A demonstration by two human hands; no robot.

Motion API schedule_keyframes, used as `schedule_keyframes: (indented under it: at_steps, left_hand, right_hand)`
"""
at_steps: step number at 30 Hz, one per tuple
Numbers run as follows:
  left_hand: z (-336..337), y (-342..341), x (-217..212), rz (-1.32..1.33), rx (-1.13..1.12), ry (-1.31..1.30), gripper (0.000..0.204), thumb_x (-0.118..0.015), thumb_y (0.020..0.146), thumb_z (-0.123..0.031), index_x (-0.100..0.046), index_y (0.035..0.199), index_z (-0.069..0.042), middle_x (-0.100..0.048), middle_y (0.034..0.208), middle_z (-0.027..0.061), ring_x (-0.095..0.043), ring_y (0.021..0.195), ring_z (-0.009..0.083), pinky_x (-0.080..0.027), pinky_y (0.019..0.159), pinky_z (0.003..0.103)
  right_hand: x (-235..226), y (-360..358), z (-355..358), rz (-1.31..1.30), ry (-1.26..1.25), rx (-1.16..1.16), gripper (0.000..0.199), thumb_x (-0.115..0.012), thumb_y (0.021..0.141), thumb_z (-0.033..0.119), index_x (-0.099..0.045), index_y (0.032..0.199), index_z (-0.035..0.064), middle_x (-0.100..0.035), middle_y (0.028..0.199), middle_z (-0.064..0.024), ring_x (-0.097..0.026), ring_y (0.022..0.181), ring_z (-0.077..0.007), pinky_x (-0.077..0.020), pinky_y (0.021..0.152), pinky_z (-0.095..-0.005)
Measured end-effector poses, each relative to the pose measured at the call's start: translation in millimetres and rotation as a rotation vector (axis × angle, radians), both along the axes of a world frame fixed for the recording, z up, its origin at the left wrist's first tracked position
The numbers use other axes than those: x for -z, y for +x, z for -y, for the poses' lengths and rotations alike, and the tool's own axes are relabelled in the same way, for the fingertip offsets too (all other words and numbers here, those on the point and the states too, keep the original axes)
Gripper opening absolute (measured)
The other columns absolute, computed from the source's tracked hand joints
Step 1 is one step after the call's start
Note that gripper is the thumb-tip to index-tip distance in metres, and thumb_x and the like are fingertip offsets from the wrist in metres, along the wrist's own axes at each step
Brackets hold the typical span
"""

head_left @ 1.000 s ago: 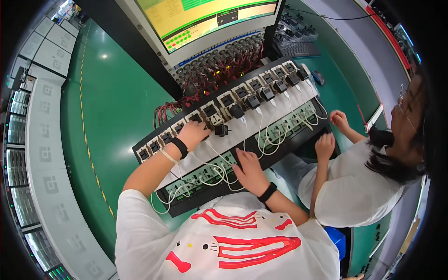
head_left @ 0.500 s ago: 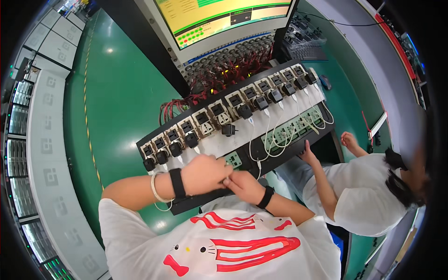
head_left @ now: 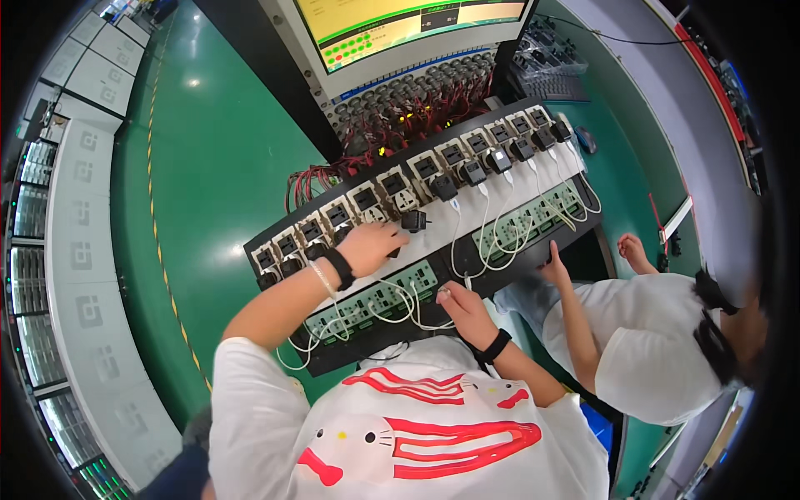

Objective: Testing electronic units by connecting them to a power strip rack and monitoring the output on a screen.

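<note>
A long slanted bench panel carries a row of sockets (head_left: 367,198). My left hand (head_left: 367,248) is over the white strip in front of them, fingers curled down around a black power adapter (head_left: 395,252), only partly visible. Just beyond its fingertips lies a loose black adapter (head_left: 414,221) with its pins out to the side. My right hand (head_left: 468,315) is near the panel's front edge, thumb and forefinger pinched on a white cable (head_left: 425,325) with a small metallic tip showing. Green circuit boards (head_left: 375,296) with white cables lie in front of the strip.
More black adapters (head_left: 472,172) with white cables sit in the right-hand sockets. Red wires (head_left: 312,187) and a screen (head_left: 400,42) are behind the panel. At the right, a co-worker (head_left: 633,350) in a white top has a hand (head_left: 557,267) at the panel's edge.
My hands were together over the near board and have separated. The left has moved forward to the sockets; the right has shifted slightly right. The board under them is now uncovered.
</note>
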State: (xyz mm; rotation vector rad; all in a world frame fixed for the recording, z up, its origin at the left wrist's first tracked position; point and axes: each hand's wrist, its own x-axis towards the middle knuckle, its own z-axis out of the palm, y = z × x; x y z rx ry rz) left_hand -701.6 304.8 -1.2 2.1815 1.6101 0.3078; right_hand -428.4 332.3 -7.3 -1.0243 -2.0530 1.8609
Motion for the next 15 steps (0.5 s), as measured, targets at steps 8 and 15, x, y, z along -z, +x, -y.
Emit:
schedule_keyframes:
  at_steps: [8,15]
  left_hand:
    - [31.5,-48.0,7.7,-0.11,-0.195,0.072,0.03,-0.055,0.073,-0.007,-0.06,0.102,-0.01,-0.059,0.097,0.0084,-0.056,0.093,0.0291,-0.042,0.082,0.041]
    - [39.6,-51.9,13.5,-0.429,-0.084,-0.062,0.041,-0.057,0.071,-0.003,-0.057,0.111,-0.012,-0.056,0.104,0.0055,-0.054,0.1,0.0261,-0.04,0.089,0.037]
  right_hand:
    - [-19.8,15.5,-0.6,0.273,0.262,0.03,0.039,-0.057,0.088,0.019,-0.049,0.119,-0.0016,-0.056,0.096,-0.0147,-0.052,0.089,-0.025,-0.0417,0.08,-0.0346]
    - [-5.9,-51.3,9.6,-0.081,0.522,-0.078,0.044,-0.059,0.083,0.013,-0.048,0.122,-0.0036,-0.055,0.112,-0.018,-0.049,0.107,-0.0345,-0.038,0.094,-0.0402]
